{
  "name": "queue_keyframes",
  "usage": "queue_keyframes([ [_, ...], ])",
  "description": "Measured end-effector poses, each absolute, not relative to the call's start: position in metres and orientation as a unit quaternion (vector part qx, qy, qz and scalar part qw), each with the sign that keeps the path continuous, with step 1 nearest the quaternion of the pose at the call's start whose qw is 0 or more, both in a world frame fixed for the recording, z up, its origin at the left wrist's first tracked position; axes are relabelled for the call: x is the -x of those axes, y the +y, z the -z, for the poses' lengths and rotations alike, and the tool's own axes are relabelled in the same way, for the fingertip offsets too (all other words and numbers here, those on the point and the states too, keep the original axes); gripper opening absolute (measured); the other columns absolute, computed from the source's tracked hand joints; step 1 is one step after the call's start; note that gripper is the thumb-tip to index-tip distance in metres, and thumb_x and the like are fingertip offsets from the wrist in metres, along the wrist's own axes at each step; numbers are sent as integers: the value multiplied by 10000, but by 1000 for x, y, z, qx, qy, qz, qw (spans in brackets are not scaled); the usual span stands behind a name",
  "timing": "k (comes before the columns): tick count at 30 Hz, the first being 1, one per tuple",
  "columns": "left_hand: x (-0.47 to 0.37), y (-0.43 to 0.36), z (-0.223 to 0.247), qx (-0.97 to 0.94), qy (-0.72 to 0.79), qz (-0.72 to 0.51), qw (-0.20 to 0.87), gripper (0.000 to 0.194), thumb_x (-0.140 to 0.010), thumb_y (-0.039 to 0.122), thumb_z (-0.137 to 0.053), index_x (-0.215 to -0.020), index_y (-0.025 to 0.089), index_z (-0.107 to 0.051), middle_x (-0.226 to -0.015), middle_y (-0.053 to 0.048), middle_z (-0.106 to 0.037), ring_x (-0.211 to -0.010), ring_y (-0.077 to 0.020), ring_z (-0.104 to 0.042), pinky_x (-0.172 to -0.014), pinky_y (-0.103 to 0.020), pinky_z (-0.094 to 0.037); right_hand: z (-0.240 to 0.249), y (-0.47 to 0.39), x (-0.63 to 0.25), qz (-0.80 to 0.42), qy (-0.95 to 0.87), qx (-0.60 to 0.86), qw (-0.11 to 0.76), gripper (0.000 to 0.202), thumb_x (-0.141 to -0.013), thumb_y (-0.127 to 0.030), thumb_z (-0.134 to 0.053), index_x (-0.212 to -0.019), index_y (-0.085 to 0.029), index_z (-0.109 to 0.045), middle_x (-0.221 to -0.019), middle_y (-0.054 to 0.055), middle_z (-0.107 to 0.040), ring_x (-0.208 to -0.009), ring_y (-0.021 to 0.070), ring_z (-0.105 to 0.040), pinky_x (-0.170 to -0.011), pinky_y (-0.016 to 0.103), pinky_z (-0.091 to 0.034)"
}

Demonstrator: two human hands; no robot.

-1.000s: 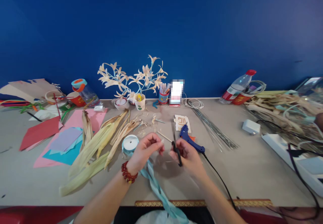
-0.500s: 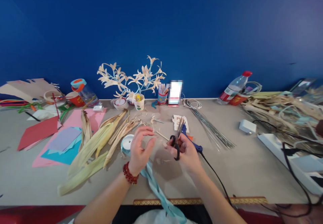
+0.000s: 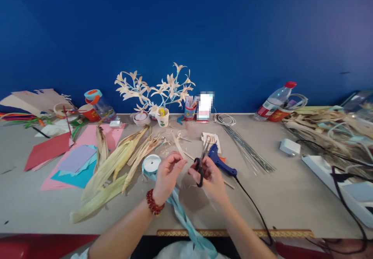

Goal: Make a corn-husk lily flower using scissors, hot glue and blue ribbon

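Note:
Black-handled scissors are in my right hand, their blades pointing away from me over a white patterned piece. My left hand, with a red bead bracelet at the wrist, pinches a pale petal-like strip that rises from the fingertips. A gap separates the two hands. Beside my left hand lies a ribbon spool, and light blue ribbon runs under that wrist to the table's front edge. A blue glue gun rests just beyond my right hand.
Corn husks and coloured paper lie at the left. Husk flowers in a cup stand at the back. Wires, a bottle, a white adapter and a power strip are on the right.
The fingers of my left hand have closed from a spread pose and now hold the pale strip upright. The hand has come nearer to the scissors, which stay in my right hand.

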State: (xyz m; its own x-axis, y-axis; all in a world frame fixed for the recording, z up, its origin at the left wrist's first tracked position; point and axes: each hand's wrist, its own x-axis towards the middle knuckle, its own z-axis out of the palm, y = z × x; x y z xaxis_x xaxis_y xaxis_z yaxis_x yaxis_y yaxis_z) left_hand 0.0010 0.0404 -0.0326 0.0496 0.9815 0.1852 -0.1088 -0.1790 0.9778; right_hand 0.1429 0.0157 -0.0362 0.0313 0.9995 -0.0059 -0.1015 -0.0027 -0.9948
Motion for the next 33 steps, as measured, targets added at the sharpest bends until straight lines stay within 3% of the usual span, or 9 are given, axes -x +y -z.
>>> queue_keyframes([
  [5, 1, 41, 31, -516, 406, -528, 539, 170, -858, 331, -603, -789, 175, -599, -755, 5, -574, -731, -127, -519, -702, -232, -414, 46, 1, -163, -584, -527, 481, 386, 467, -718, -592, -698, -753, -204, -439, -631, -47, -470, -556, 109, -460, -521, 233, -338],
  [10, 1, 40, 29, -523, 403, -513, 548, 158, -876, 311, -581, -796, 174, -573, -732, 6, -592, -722, -124, -548, -718, -239, -427, 51, -3, -165, -605, -531, 477, 351, 515, -698, -644, -686, -742, -208, -416, -608, -49, -463, -542, 108, -445, -504, 231, -306],
  [22, 3, 41, 31, -551, 409, -487, 541, 183, -906, 312, -531, -786, 174, -538, -709, 2, -593, -697, -122, -552, -694, -237, -423, 57, 2, -162, -619, -502, 472, 378, 463, -706, -565, -728, -740, -203, -440, -602, -58, -455, -530, 95, -425, -497, 219, -302],
  [28, 2, 40, 30, -645, 397, -431, 490, 187, -901, 288, -524, -759, 169, -553, -711, 2, -577, -691, -123, -536, -674, -230, -409, 46, 23, -159, -572, -428, 441, 543, 354, -672, -367, -805, -827, -204, -532, -792, -6, -610, -675, 118, -524, -581, 218, -397],
  [33, 2, 39, 28, -705, 400, -374, 450, 160, -885, 241, -528, -751, 165, -572, -708, -1, -585, -681, -126, -533, -655, -227, -399, 38, 35, -154, -564, -400, 419, 589, 353, -608, -189, -820, -831, -208, -547, -775, -34, -610, -666, 100, -541, -593, 195, -418],
])
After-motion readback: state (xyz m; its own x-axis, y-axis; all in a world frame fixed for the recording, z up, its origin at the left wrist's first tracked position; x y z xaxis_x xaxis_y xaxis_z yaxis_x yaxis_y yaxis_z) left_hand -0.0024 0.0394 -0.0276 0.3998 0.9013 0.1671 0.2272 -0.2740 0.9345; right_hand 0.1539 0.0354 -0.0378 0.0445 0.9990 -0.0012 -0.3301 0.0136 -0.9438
